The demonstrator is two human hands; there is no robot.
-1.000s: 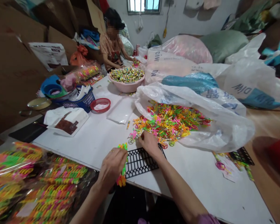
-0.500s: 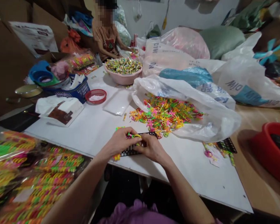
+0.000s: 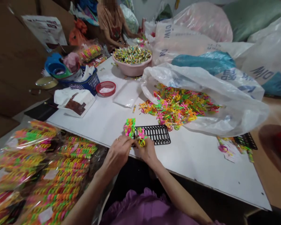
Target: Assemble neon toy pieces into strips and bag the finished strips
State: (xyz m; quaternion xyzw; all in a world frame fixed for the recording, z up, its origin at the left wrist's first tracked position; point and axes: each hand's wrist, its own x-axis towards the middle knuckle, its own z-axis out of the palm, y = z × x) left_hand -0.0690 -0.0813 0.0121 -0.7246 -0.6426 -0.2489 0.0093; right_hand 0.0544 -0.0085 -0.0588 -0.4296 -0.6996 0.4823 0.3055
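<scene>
A black slotted plastic tray (image 3: pixel 157 135) lies near the table's front edge, its left end filled with bright green, orange and pink plastic toys (image 3: pixel 130 126). My right hand (image 3: pixel 148 151) is closed on a small plastic toy (image 3: pixel 141 142) with a yellow ring and pink and green parts, held over the tray's left part. Fingertips of my left hand (image 3: pixel 120 150) are pinched together beside it, touching or almost touching the right fingers. Whatever the left fingers hold is hidden. Beyond the tray, a heap of colourful plastic toys (image 3: pixel 178 106) spills from a large clear bag (image 3: pixel 239 120).
A pink basin (image 3: pixel 132 69) of small wrapped pieces stands farther back, near a seated person (image 3: pixel 113 26). A red basket (image 3: pixel 106 88), a blue basket (image 3: pixel 90 83) and a white pouch (image 3: pixel 75 101) sit at left. Packed toy bags (image 3: pixel 58 184) lie lower left.
The view has shifted, with the table showing lower and farther right. My hands have moved to the tray's left front, uncovering most of its slots. A toy is still held.
</scene>
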